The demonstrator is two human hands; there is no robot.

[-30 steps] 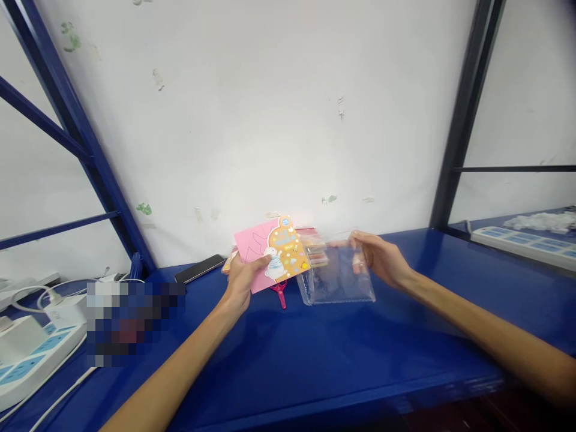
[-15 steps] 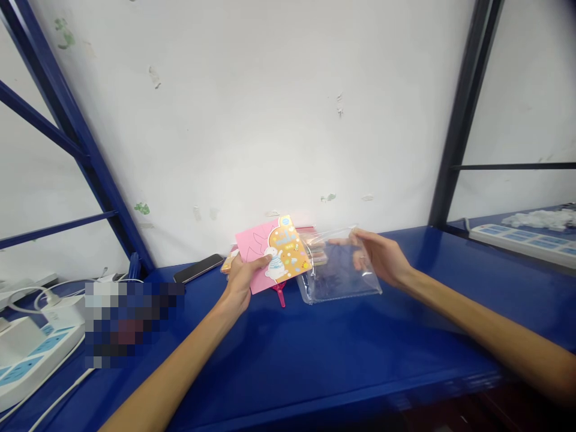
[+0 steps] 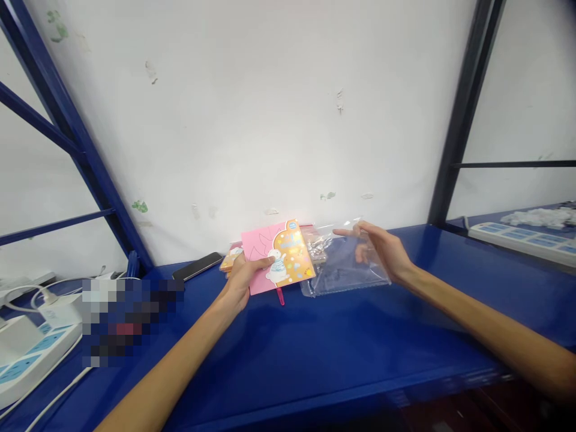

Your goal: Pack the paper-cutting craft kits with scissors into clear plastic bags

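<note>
Holding a pink card [image 3: 256, 252] with an orange bunny print on it, the left hand [image 3: 240, 282] is closed around its lower edge, thumb lying across the front. The right hand [image 3: 382, 252] is only half closed, pinching a clear plastic bag [image 3: 348, 270] near its top corner, with the fingers [image 3: 346, 231] stretched out along the top edge. As things stand, the card is outside the bag, right beside it, and a small bundle of something sits inside at the bag's left end, though I can't really tell what. Both are held just over a blue metal shelf [image 3: 315, 360]. Poking out below the card is a pink plastic handle [image 3: 281, 296], with a small orange packet [image 3: 231, 259] behind the left hand. Further left there's a black smartphone [image 3: 198, 266] and a white power strip [image 3: 31, 360].
</note>
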